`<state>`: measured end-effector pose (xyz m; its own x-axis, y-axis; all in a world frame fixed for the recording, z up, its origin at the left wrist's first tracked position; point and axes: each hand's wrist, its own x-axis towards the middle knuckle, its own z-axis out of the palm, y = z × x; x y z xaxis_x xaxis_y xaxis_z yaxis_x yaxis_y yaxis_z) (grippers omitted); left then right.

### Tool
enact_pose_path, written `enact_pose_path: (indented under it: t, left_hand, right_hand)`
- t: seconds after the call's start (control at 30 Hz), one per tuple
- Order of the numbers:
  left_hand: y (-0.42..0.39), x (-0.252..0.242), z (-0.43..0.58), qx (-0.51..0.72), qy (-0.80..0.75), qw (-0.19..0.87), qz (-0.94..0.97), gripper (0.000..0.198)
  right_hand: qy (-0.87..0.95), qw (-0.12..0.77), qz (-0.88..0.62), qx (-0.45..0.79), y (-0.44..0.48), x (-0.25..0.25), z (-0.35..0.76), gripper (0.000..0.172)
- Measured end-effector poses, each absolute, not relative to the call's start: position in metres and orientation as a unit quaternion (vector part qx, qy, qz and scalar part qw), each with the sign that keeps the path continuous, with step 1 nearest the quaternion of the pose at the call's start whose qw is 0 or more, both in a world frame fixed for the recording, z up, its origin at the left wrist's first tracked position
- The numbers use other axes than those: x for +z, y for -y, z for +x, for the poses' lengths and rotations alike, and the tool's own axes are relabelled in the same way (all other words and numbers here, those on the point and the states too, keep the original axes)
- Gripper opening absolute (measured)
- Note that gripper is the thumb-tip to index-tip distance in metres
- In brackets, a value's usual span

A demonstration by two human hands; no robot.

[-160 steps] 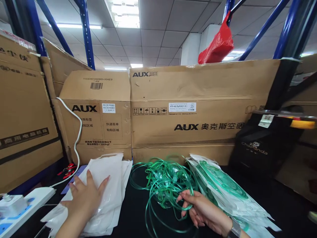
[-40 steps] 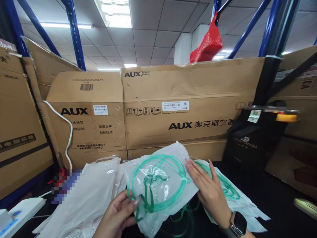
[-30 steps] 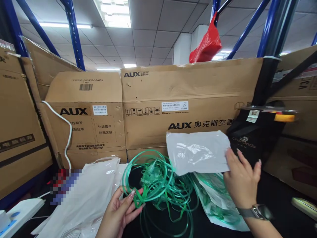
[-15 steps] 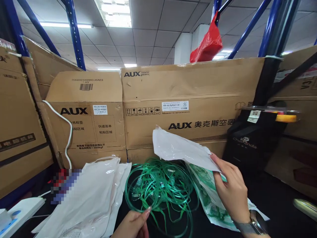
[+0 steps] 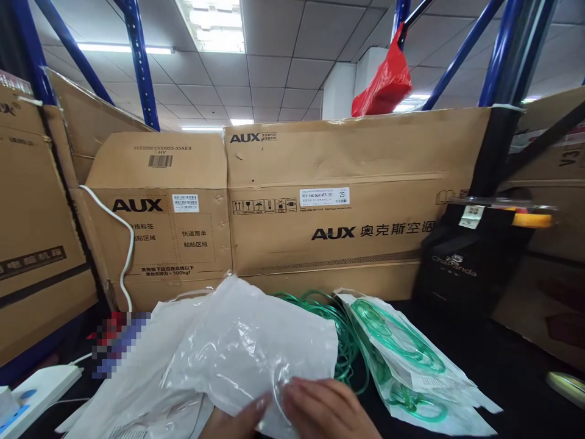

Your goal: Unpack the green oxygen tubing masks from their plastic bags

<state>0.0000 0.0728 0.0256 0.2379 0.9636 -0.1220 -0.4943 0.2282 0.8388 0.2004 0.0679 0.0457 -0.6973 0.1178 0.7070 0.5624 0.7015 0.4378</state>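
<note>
An empty clear-white plastic bag [image 5: 247, 347] is held low in front of me, over the left part of a tangle of green tubing [image 5: 340, 332]. My left hand [image 5: 240, 419] and my right hand [image 5: 326, 407] meet at the bag's lower edge, and both pinch the film; only part of each hand shows at the bottom of the view. To the right lie sealed bags with coiled green tubing [image 5: 402, 360] inside. A stack of empty plastic bags [image 5: 132, 381] lies to the left, partly under the held bag.
Large AUX cardboard boxes [image 5: 329, 201] wall off the back and left. A black tote bag [image 5: 466, 262] stands at the right. A white power strip [image 5: 41, 387] and its cable [image 5: 128, 244] are at the left. A pale object [image 5: 567, 384] lies at the far right edge.
My right hand pulled the bag off the tubing, lifted it up and right, then brought it down and left. Both hands now hold it low, and it hides much of the loose green tubing.
</note>
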Motion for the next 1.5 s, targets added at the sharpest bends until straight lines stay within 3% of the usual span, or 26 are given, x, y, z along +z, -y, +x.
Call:
enact_pose_path:
  t: [0.1,0.23,0.33,0.47,0.57,0.73,0.83,1.03,1.3,1.5]
  left_hand:
    - [-0.070,0.039,-0.003,0.560,-0.382,0.670,0.304,0.050]
    - [-0.069,0.055,-0.003,0.592,-0.406,0.619,0.319,0.045]
    - [-0.070,0.055,-0.005,0.575,-0.413,0.612,0.354,0.044]
    - [-0.074,0.045,-0.006,0.538,-0.418,0.613,0.400,0.044]
    - [-0.077,0.036,-0.004,0.510,-0.406,0.626,0.428,0.048]
    - [-0.078,0.026,0.005,0.454,-0.360,0.647,0.496,0.042]
    - [-0.076,0.027,0.006,0.476,-0.381,0.605,0.511,0.035]
    - [-0.076,0.028,-0.004,0.600,-0.454,0.431,0.498,0.034]
    - [-0.072,0.034,-0.013,0.586,-0.504,0.410,0.484,0.039]
    - [-0.075,0.028,-0.011,0.538,-0.492,0.414,0.545,0.039]
  right_hand:
    - [0.877,0.329,-0.155,-0.315,-0.072,0.044,0.197,0.025]
    - [0.829,0.436,-0.289,-0.196,-0.078,0.039,0.213,0.039]
    - [0.741,0.522,-0.422,0.030,-0.083,0.042,0.225,0.053]
    - [0.653,0.420,-0.432,0.459,-0.090,0.046,0.225,0.044]
    - [0.540,0.420,-0.432,0.588,-0.094,0.042,0.220,0.042]
    - [0.409,0.522,-0.424,0.616,-0.095,0.042,0.217,0.041]
    - [0.397,0.543,-0.401,0.622,-0.094,0.047,0.217,0.039]
    - [0.516,0.452,-0.321,0.653,-0.092,0.045,0.213,0.038]
    - [0.548,0.429,-0.309,0.648,-0.092,0.042,0.215,0.047]
    - [0.504,0.481,-0.336,0.634,-0.098,0.049,0.228,0.024]
